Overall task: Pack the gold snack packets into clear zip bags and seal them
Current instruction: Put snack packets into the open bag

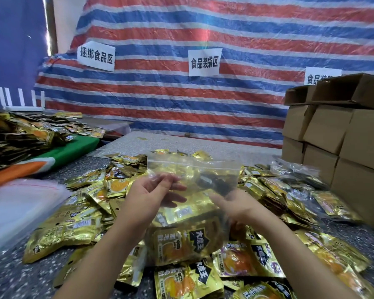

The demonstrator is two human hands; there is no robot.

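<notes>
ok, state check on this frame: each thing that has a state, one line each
clear zip bag: held up between both hands, gold packets inside; whether the zip is shut cannot be told
left hand: fingers pinch the bag's left side
right hand: grips the bag's right side
loose gold packets: heaped on the table, unbagged
cardboard boxes: stacked at right, top ones with flaps open
stack of empty clear bags: lying flat at left

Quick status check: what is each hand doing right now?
Left hand: pinches the left side of the clear zip bag.
Right hand: grips the bag's right side, gold snack packets inside.
</notes>
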